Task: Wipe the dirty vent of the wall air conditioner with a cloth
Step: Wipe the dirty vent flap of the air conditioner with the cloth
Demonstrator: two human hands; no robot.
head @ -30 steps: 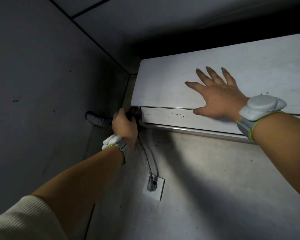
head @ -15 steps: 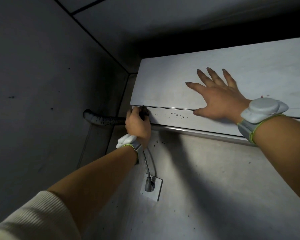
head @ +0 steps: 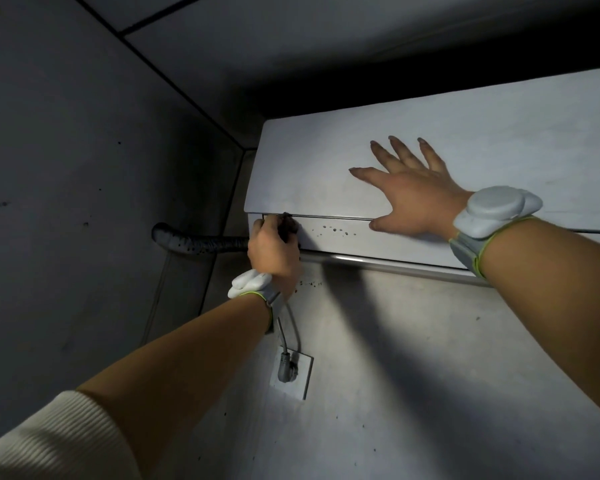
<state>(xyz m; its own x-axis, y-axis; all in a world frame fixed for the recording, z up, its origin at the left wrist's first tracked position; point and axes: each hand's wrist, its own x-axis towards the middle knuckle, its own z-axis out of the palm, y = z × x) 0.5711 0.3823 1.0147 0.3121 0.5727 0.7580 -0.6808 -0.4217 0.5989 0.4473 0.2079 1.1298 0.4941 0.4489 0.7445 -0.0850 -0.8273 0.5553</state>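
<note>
High on the wall, the air conditioner [head: 465, 161] has the right hand [head: 413, 199] spread flat on its front, while the left hand [head: 272, 251] grips a dark cloth [head: 289, 226] against the spotted vent [head: 361, 240].

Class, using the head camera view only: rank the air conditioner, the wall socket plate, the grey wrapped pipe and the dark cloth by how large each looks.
1. air conditioner, by far
2. grey wrapped pipe
3. wall socket plate, close to the pipe, so that order is unsure
4. dark cloth, mostly hidden in the left hand
</note>
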